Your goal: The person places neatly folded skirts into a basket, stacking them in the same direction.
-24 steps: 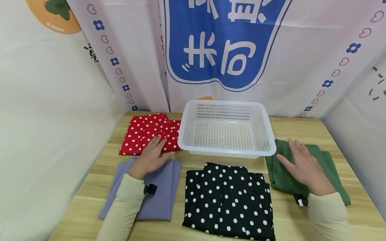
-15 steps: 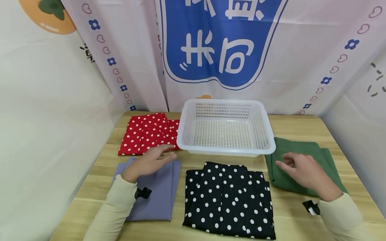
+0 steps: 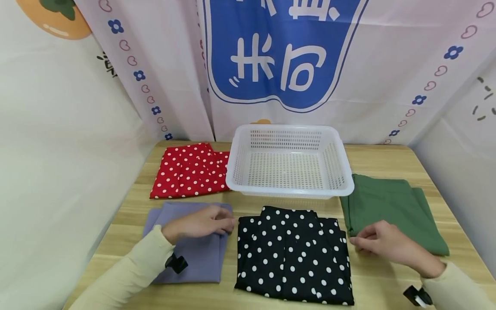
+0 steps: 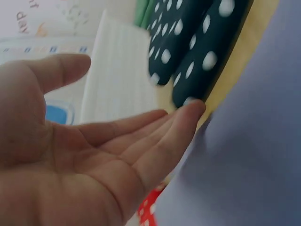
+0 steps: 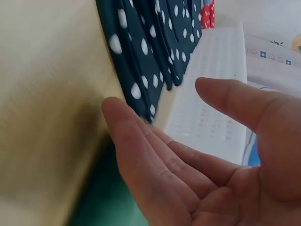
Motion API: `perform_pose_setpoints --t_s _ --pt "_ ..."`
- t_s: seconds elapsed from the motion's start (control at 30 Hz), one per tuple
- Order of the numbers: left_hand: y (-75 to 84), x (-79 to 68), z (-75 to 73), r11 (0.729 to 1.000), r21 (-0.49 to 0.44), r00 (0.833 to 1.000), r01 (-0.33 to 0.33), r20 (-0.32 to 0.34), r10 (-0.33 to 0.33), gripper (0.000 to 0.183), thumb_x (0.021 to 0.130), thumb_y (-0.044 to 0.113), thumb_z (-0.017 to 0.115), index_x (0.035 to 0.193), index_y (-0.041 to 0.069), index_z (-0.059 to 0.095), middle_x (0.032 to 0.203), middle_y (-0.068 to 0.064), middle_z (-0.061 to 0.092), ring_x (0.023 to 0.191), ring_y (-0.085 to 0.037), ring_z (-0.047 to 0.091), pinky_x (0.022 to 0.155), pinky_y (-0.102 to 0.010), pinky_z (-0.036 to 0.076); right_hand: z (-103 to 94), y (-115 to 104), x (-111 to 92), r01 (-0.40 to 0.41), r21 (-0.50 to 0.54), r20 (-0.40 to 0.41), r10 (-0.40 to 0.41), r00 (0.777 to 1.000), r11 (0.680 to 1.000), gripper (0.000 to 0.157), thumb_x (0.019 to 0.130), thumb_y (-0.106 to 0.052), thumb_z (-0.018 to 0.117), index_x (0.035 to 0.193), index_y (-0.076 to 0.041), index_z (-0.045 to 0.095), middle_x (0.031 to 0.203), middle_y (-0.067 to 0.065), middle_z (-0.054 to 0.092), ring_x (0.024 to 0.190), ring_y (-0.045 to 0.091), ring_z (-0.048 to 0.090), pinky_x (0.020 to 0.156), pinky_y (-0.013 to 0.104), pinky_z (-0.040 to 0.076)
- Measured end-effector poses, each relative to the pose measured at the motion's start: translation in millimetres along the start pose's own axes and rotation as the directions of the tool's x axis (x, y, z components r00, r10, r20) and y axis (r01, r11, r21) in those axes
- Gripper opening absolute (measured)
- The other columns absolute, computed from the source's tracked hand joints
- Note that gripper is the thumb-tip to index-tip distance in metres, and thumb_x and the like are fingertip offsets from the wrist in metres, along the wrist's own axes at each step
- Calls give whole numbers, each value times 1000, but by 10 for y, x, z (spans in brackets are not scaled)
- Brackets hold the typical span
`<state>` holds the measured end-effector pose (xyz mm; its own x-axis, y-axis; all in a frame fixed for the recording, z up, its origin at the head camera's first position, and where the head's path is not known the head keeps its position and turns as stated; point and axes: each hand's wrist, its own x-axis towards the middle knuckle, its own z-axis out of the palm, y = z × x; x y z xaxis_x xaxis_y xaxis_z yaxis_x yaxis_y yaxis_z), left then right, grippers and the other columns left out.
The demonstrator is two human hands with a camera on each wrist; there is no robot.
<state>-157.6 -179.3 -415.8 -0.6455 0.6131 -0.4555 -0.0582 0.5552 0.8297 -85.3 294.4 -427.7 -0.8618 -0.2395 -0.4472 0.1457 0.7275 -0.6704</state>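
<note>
A folded black cloth with white dots (image 3: pixel 294 258) lies at the front middle of the table. My left hand (image 3: pixel 199 224) is over the folded purple cloth (image 3: pixel 190 262), its fingertips near the dotted cloth's left edge. In the left wrist view the thumb stands apart from the fingers, with nothing between them. On the other side, my right hand (image 3: pixel 391 243) is by the near edge of the folded green cloth (image 3: pixel 391 198), fingertips close to the dotted cloth's right edge. The right wrist view shows that hand's thumb and fingers apart, holding nothing.
Behind the dotted cloth stands a white perforated plastic basket (image 3: pixel 286 191). A folded red cloth with white dots (image 3: pixel 186 172) lies left of it. Printed curtains (image 3: pixel 174 64) hang behind the wooden table (image 3: pixel 124 224).
Both hands have moved nearer to the front middle, towards the black dotted cloth's sides. The left has left the red cloth's edge; the right has come off the green cloth's middle.
</note>
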Motion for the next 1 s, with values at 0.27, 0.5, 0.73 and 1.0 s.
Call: perform_pose_setpoints --t_s 0.27,0.5,0.73,1.0 --pt "13 -31 188 974 -203 995 102 4 -103 48 99 25 52 128 -13 52 129 -25 60 117 -34 62 94 -42 55 115 106 -63 -93 307 159 45 986 947 54 96 -34 59 120 14 58 105 15 72 95 24 71 81 37 60" --pt "-132 57 350 918 -383 989 100 -59 -132 34 95 15 49 113 -14 58 108 -23 68 102 -31 70 89 -40 58 216 71 -22 -178 396 230 91 969 901 51 97 -38 55 113 9 61 100 6 67 92 19 66 80 36 59" --pt "-183 129 494 952 -304 995 21 -84 -49 23 94 12 57 105 -8 63 98 -14 66 90 -19 67 83 -37 59 457 16 20 12 280 64 -32 997 960 32 94 -36 61 83 -6 53 73 -2 52 63 7 49 55 23 46" --pt "-212 175 643 917 -398 993 -26 -115 -22 24 90 15 66 103 -4 59 94 -14 74 91 -15 69 81 -36 60 577 31 10 28 395 12 -35 999 918 33 95 -30 60 92 0 49 76 0 57 72 8 60 62 24 54"
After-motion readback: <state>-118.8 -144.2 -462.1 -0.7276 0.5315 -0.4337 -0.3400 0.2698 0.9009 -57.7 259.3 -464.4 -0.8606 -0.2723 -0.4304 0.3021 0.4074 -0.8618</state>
